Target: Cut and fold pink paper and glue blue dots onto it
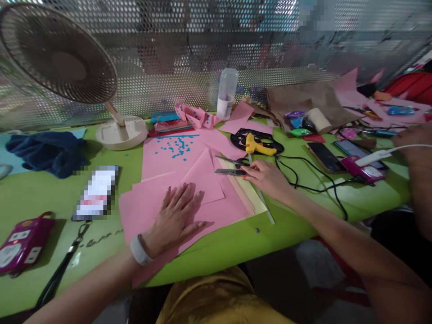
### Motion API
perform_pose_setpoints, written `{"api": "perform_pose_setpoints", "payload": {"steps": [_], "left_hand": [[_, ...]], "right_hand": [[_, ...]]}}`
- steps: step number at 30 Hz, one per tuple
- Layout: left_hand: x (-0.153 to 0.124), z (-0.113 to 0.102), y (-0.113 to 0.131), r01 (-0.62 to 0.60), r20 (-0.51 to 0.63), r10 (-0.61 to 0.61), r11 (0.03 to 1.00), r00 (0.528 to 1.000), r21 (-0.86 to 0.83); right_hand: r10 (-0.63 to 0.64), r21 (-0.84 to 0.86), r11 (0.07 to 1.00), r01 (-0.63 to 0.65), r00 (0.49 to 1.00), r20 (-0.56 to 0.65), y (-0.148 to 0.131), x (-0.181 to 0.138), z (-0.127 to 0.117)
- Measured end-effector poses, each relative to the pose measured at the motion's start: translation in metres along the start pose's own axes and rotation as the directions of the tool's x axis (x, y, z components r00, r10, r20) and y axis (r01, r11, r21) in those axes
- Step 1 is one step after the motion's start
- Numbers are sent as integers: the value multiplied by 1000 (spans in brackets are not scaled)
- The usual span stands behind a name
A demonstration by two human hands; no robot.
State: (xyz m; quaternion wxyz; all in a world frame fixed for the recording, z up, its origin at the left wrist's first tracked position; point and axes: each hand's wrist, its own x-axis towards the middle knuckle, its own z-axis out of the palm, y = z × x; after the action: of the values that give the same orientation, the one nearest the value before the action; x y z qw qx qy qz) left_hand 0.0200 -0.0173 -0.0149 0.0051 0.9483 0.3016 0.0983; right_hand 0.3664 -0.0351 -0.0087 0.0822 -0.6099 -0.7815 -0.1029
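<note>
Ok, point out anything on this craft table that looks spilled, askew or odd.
Small blue paper bits lie scattered loose over the pink sheet near the fan, like a spill. The pink sheets under the left hand overlap at skewed angles, one corner hanging off the table edge. The right hand rests at the open scissors.

Scissors (232,167) on paper (202,189), glue gun (258,146) behind, fan (60,58) far left.

Green table (40,198); perforated metal screen (189,67) behind; desk fan (57,54) left.
</note>
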Motion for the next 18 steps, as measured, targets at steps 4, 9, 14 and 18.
{"api": "perform_pose_setpoints", "payload": {"steps": [4, 9, 14, 18], "left_hand": [[0, 0, 0, -4, 8, 5, 1000, 1000, -3], [1, -1, 0, 3, 31, -3, 1000, 1000, -14], [1, -1, 0, 10, 67, -8, 1000, 998, -18], [1, -2, 1, 3, 69, 0, 999, 998, -35]], "right_hand": [[-30, 8, 999, 30, 999, -28, 3, -2, 0], [-71, 64, 995, 71, 997, -6, 5, -3, -5], [-109, 123, 986, 109, 994, -11, -2, -8, -9], [-148, 84, 985, 151, 988, -42, -12, -20, -17]]}}
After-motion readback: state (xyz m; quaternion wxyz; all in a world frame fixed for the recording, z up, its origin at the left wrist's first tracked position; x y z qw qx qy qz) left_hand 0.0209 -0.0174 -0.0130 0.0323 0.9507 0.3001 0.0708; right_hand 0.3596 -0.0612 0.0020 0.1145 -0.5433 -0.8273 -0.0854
